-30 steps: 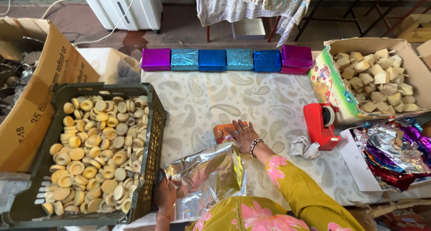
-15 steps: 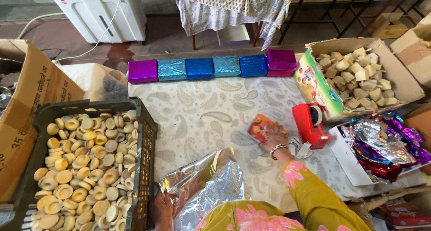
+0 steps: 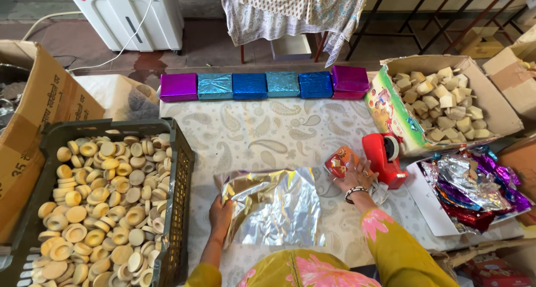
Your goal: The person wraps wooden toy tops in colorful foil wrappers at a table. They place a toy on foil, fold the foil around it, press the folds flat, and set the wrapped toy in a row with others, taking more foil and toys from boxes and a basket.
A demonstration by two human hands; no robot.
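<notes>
Silver crinkled foil sheet (image 3: 273, 206) lies spread flat on the near middle of the table (image 3: 268, 136), which wears a pale paisley cloth. The left hand (image 3: 220, 215) presses its open palm on the sheet's left edge, seemingly to keep the light foil from curling or sliding. The right hand (image 3: 352, 175) rests with spread fingers over a small orange patterned box (image 3: 339, 160), just right of the foil and beside a red tape dispenser (image 3: 384, 156), so both stay within easy reach. At the left, a dark plastic crate (image 3: 181, 170) is heaped with round pale wooden discs (image 3: 100, 203). At the far right, an open cardboard carton (image 3: 491, 94) holds pale blocky pieces, and a shallow white box (image 3: 430, 206) nearer holds crumpled coloured foil sheets (image 3: 474, 186). Along the far edge runs a row of foil-wrapped purple and blue boxes (image 3: 265, 85).
</notes>
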